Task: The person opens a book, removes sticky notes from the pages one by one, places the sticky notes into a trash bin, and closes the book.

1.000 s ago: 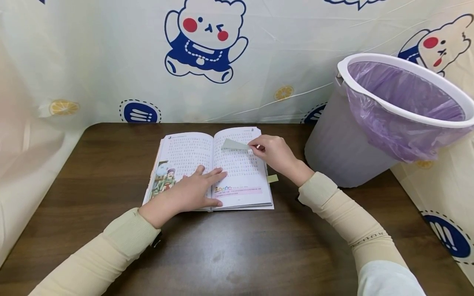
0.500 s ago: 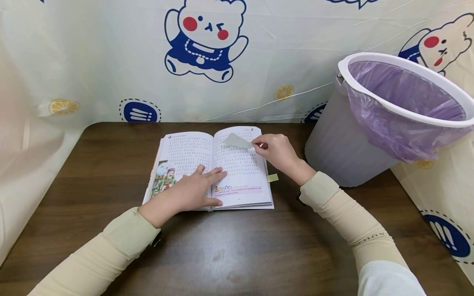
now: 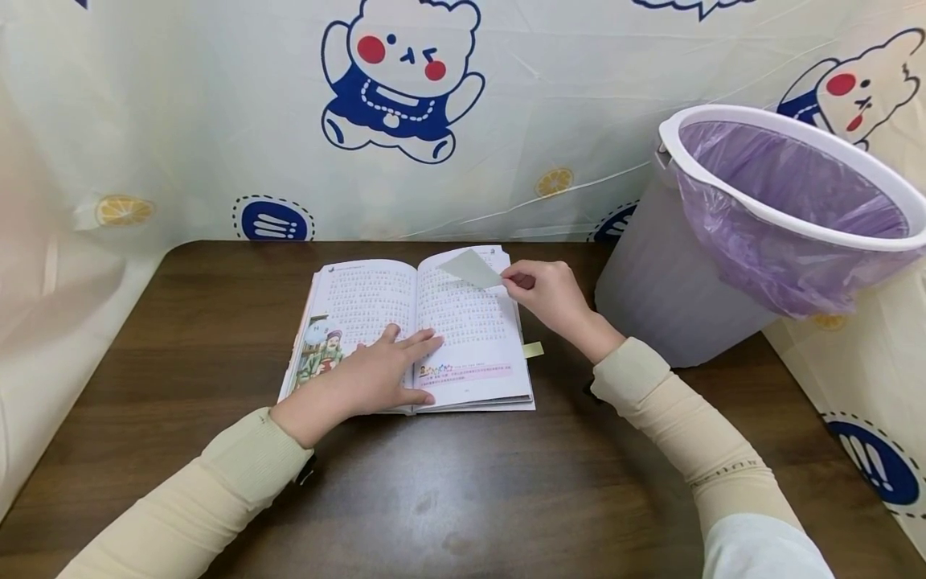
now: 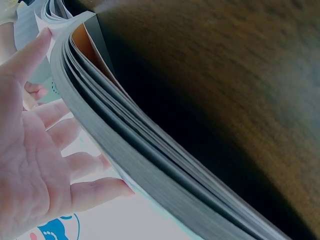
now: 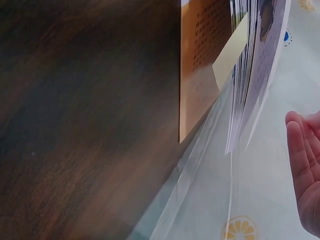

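Observation:
An open book lies on the table, with printed text on both pages and a coloured drawing at lower left. My left hand rests across the centre fold with its fingers spread; the left wrist view shows its palm side beside the thick page edges. Near the top of the right page, my right hand pinches the right corner of a pale grey-green slip of paper. In the right wrist view that hand shows partly, and the slip cannot be seen.
A yellow-green tab sticks out from the book's right edge. To the right stands a grey bin with a purple liner. Behind the wooden table hangs a printed curtain.
My right hand has shifted slightly right and up with the slip, which now shows a wider, more diamond-like face. The left hand and the book keep their place.

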A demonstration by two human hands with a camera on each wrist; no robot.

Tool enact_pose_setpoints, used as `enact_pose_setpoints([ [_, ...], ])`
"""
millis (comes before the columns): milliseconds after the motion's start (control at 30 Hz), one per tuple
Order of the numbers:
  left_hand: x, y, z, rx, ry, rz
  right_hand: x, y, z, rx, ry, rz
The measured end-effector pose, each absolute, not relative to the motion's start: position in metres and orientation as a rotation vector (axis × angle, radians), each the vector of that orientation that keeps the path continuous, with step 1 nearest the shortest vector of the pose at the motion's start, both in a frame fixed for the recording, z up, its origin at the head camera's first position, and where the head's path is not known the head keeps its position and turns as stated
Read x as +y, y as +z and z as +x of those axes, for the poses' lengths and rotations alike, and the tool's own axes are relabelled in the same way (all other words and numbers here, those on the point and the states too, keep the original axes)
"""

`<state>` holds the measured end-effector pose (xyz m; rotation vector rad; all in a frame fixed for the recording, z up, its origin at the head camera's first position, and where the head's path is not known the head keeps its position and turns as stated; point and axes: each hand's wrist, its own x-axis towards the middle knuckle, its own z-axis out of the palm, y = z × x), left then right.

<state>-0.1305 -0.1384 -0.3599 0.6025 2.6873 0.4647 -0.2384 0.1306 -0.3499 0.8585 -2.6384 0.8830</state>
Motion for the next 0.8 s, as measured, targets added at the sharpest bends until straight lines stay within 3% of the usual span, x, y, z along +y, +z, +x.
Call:
enact_pose_setpoints([
  [800, -0.139, -0.362, -0.128, 2.694, 0.504, 0.618, 0.152, -0.34, -0.233, -2.645, 1.085, 0.683],
])
